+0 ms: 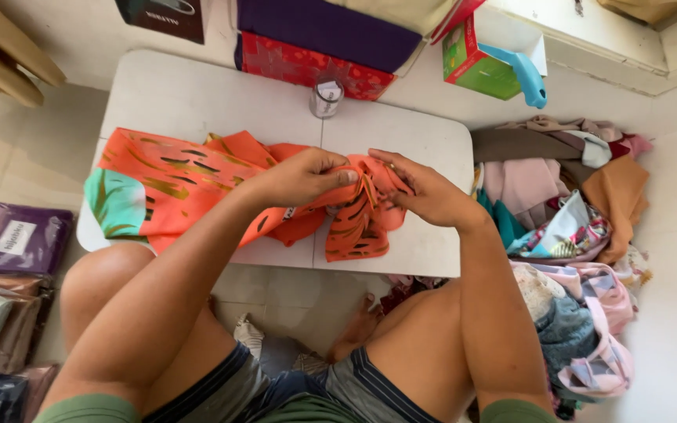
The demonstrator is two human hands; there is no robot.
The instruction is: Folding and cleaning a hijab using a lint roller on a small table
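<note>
An orange cloth with dark streaks and a teal patch lies spread over a low white table. Its right end is bunched into folds near the table's middle right. My left hand pinches that bunched part from the left. From the right, my right hand grips the same folds, fingers curled into the fabric. Both hands meet over the cloth, close to the table's front edge.
A small clear jar stands at the table's back. Behind it lie red and purple boxes and a green box. A heap of mixed clothes sits on the right. Wrapped fabric packets lie on the left floor.
</note>
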